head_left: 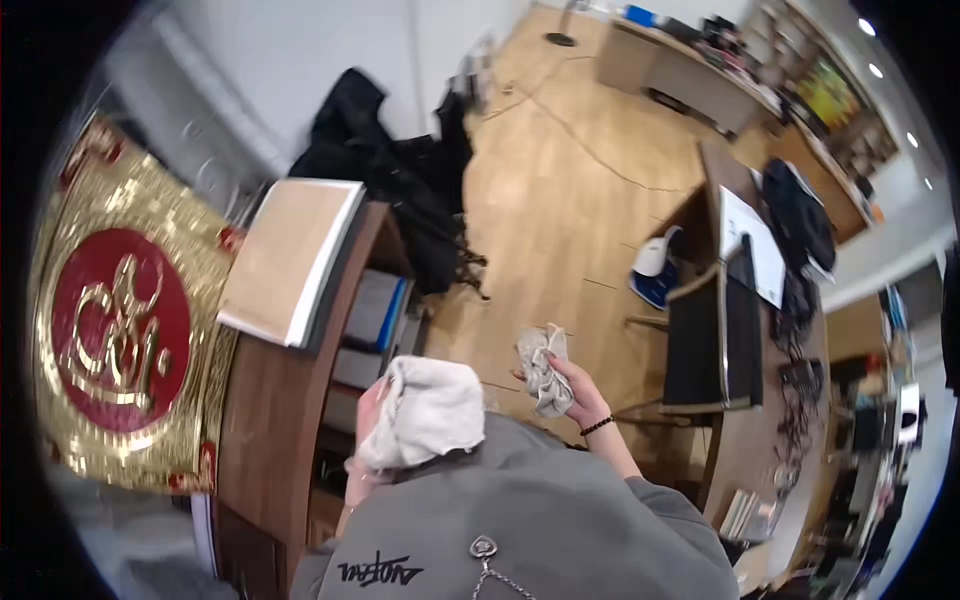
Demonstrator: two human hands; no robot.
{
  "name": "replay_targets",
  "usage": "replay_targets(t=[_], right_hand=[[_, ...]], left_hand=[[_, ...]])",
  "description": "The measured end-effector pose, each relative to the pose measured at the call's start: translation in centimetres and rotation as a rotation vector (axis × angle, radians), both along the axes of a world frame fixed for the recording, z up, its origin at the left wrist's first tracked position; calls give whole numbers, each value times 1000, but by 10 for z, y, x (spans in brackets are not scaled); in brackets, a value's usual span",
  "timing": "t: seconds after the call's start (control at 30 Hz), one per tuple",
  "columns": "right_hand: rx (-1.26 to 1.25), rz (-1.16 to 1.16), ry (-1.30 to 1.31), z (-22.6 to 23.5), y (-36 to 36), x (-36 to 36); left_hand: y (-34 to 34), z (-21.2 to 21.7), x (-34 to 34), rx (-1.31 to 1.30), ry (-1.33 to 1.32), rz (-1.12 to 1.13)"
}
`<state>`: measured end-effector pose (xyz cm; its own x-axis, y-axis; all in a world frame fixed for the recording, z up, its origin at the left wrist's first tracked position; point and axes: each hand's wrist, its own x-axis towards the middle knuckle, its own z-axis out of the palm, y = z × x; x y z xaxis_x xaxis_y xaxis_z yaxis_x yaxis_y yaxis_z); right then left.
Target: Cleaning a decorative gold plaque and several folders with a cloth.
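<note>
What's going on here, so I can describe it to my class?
The person's left hand holds a bunched white cloth that hides most of its fingers. The right hand grips a crumpled greyish cloth, held apart from the white one. A brown cabinet with something flat on top is to the left; a black chair is to the right.

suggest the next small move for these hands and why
Perhaps shake loose the crumpled grey cloth in the right grip: it is bunched up, while the white cloth over the left grip looks broader and smoother, and the two cloths are apart.
</note>
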<state>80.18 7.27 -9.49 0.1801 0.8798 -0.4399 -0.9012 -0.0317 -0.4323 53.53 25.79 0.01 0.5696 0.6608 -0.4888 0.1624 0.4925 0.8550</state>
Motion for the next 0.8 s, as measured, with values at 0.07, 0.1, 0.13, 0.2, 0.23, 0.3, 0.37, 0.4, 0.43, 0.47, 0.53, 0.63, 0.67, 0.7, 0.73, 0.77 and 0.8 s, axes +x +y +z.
replay_targets(t=[0.07, 0.1, 0.13, 0.2, 0.23, 0.3, 0.37, 0.4, 0.43, 0.47, 0.53, 0.63, 0.67, 0.7, 0.73, 0.77, 0.8], right_hand=[[-11, 173, -108, 33, 62, -33], [-2, 236, -249, 48, 92, -50], [23, 292, -390, 52, 119, -67], [112, 575, -745, 54, 155, -99], [201, 727, -1130, 56, 168, -110], [373, 896, -1509, 64, 188, -131], [712, 698, -1551, 92, 193, -157], [864, 576, -1541, 98, 193, -172], [909, 621, -1507, 90, 196, -180], [898, 762, -1444, 72, 202, -179], [856, 1027, -1334, 56, 215, -188], [435, 1153, -561, 74, 217, -222], [191, 1139, -199, 82, 218, -231], [187, 1148, -201, 89, 219, -243], [400, 1167, -556, 97, 220, -257], [611, 1157, -912, 101, 221, -269], [821, 1112, -1269, 103, 226, -278]], left_hand=[[-7, -10, 0, 263, -339, -154], [-18, -3, 5, 47, -451, 68], [-27, 0, 11, -154, -584, 289], [-34, -42, 6, 59, -544, 564], [-35, -56, 1, 228, -507, 729], [-34, -41, -14, 433, -249, 835], [-37, -25, -36, 716, 287, 868], [-39, -23, -47, 710, 323, 920], [-42, -21, -58, 486, 130, 1008], [-44, -19, -67, 267, -76, 1082], [-47, -20, -81, 61, -288, 1180], [-47, -36, -99, 627, 422, 1351], [-44, -33, -106, 619, 426, 1363], [-39, -30, -116, 626, 414, 1366], [-34, -27, -127, 633, 399, 1364], [-31, -26, -138, 639, 385, 1360], [-31, -34, -154, 632, 382, 1360]])
